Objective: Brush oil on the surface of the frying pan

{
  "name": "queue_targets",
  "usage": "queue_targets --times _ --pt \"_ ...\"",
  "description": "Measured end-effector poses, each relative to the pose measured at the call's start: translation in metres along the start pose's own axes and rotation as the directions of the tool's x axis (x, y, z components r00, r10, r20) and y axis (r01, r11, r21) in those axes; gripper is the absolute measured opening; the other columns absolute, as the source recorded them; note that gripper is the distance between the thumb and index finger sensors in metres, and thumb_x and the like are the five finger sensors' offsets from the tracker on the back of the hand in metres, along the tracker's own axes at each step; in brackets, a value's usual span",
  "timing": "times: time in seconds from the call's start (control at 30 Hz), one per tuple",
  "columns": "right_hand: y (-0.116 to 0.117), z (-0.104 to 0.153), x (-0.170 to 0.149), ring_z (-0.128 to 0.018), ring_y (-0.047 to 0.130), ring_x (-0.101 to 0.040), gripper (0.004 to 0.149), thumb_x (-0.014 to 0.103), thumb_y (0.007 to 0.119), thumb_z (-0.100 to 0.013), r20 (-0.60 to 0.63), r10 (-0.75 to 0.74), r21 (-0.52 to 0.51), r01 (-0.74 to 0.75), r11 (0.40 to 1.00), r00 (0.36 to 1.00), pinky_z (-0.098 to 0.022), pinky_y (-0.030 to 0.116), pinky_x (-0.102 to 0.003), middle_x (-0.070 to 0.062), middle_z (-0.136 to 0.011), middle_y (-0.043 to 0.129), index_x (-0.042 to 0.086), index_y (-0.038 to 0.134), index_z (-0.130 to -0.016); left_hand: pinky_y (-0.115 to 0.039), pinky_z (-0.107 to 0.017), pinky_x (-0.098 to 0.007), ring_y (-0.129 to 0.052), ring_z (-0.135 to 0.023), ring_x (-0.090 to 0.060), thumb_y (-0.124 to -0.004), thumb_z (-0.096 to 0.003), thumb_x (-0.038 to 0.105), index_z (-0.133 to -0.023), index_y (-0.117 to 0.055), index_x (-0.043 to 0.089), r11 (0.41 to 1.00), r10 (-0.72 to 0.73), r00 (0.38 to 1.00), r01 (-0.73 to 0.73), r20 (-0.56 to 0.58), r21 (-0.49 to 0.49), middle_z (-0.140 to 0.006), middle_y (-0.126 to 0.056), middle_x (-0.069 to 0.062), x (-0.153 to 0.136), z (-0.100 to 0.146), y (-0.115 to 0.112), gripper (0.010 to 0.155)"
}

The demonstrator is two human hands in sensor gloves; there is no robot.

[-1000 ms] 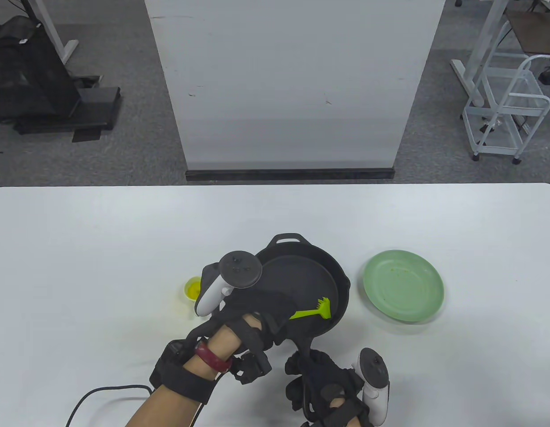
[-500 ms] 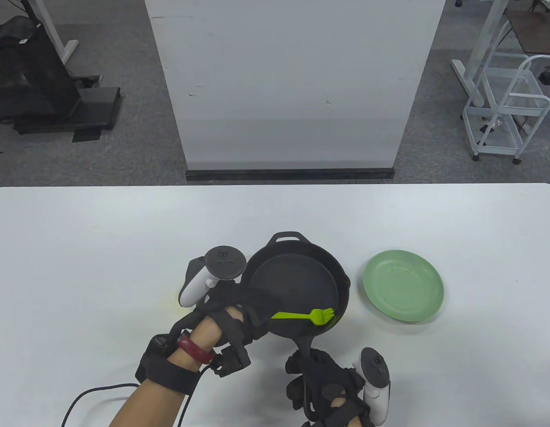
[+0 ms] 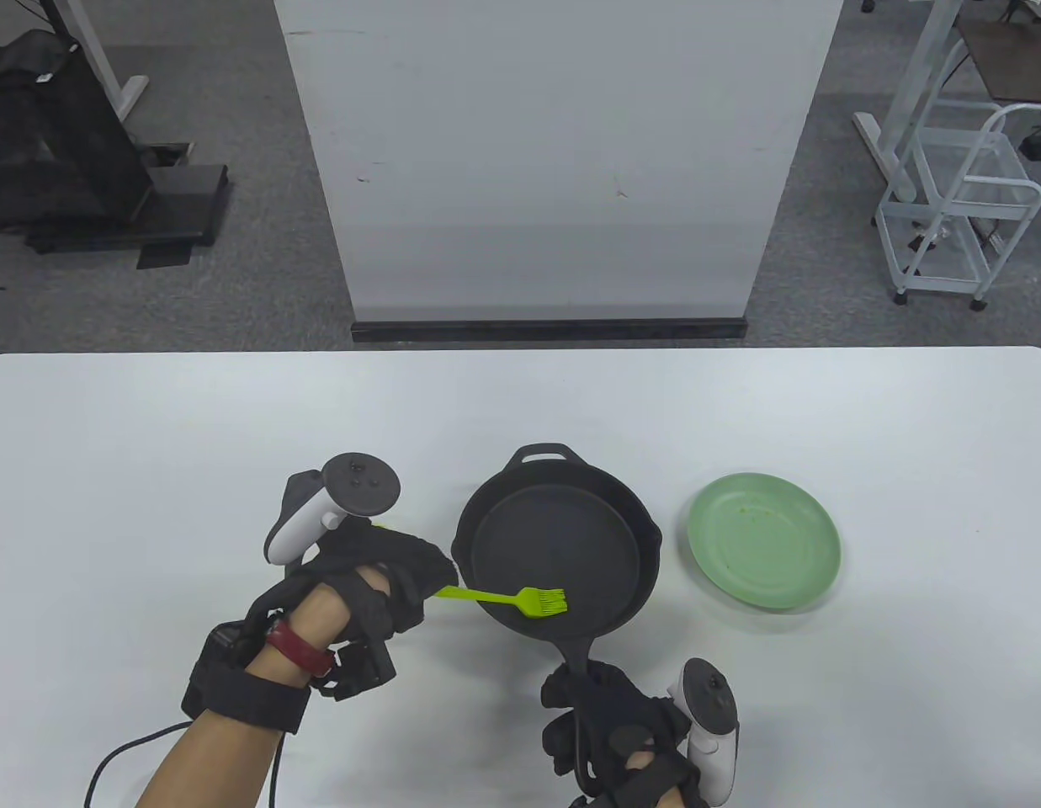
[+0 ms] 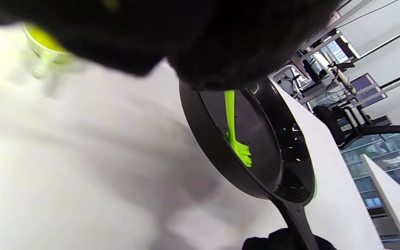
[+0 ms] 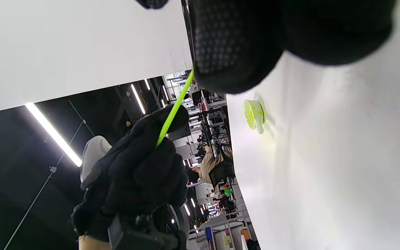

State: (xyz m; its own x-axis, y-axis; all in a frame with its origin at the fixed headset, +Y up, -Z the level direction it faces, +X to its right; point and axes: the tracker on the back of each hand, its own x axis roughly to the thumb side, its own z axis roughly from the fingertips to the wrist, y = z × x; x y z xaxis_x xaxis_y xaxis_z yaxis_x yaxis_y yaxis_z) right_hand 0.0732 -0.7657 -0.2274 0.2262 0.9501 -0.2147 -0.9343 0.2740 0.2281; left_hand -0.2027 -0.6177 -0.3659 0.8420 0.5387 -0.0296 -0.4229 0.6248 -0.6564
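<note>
A black cast-iron frying pan (image 3: pixel 562 539) sits on the white table, its handle (image 3: pixel 576 652) pointing toward me. My right hand (image 3: pixel 608 724) grips that handle at the front edge. My left hand (image 3: pixel 385 581), left of the pan, holds a lime-green silicone brush (image 3: pixel 507 599) by its handle. The bristles (image 3: pixel 547 601) lie over the pan's near left floor. In the left wrist view the brush (image 4: pixel 236 139) lies inside the pan (image 4: pixel 269 152). A small dish of yellow oil (image 5: pixel 253 114) shows in the right wrist view; my left hand hides it in the table view.
A light green plate (image 3: pixel 764 539) lies right of the pan. The oil dish also shows blurred in the left wrist view (image 4: pixel 45 45). A white panel (image 3: pixel 554 160) stands beyond the table's far edge. A black cable (image 3: pixel 116 757) trails from my left wrist.
My left hand has swept left, drawing the brush from the pan's right side across to its near left. My right hand has kept hold of the pan handle.
</note>
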Motion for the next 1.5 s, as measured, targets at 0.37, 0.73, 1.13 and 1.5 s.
queue_targets --times 0.37,0.73,1.13,1.5 --pt "-0.002 0.000 0.000 -0.031 0.097 -0.018 0.054 0.033 0.066 -0.047 0.002 0.018 -0.025 -0.018 1.000 1.000 -0.018 0.088 -0.032 -0.035 -0.077 0.063 -0.006 0.055 -0.082 -0.087 -0.011 -0.042 -0.097 -0.007 -0.019 -0.071 -0.0491 0.041 -0.089 -0.077 0.010 0.983 -0.180 0.982 0.181 -0.053 0.008 -0.028 -0.099 0.005 0.005 0.017 -0.001 0.051" --pt "-0.005 0.000 0.001 -0.033 0.097 -0.017 0.054 0.034 0.065 -0.047 0.013 0.006 -0.034 -0.005 0.999 1.000 -0.020 0.088 -0.031 -0.033 -0.079 0.063 -0.004 0.054 -0.083 -0.087 -0.017 -0.043 -0.098 -0.015 -0.022 -0.068 -0.0478 0.041 -0.081 -0.076 0.007 0.991 0.066 0.994 -0.075 0.081 0.108 -0.038 -0.099 0.005 -0.026 0.021 -0.022 0.048" --pt "-0.004 0.000 0.000 -0.035 0.096 -0.017 0.054 0.035 0.063 -0.047 0.017 0.004 -0.037 -0.003 0.999 1.000 -0.021 0.088 -0.031 -0.033 -0.079 0.062 -0.004 0.053 -0.083 -0.087 -0.018 -0.047 -0.101 -0.016 -0.027 -0.059 -0.0475 0.041 -0.083 -0.064 0.007 0.714 0.523 0.771 -0.629 0.363 0.306 -0.039 -0.101 0.002 -0.079 0.028 -0.045 0.050" --pt "-0.006 0.000 0.000 -0.036 0.096 -0.017 0.054 0.035 0.063 -0.047 0.021 0.006 -0.061 -0.004 0.998 1.000 -0.022 0.088 -0.031 -0.033 -0.080 0.062 -0.004 0.053 -0.083 -0.086 -0.021 -0.048 -0.102 -0.019 -0.029 -0.059 -0.0478 0.041 -0.082 -0.065 0.007 0.608 0.620 0.676 -0.735 0.399 0.301 -0.041 -0.102 0.002 -0.106 0.015 -0.068 0.049"
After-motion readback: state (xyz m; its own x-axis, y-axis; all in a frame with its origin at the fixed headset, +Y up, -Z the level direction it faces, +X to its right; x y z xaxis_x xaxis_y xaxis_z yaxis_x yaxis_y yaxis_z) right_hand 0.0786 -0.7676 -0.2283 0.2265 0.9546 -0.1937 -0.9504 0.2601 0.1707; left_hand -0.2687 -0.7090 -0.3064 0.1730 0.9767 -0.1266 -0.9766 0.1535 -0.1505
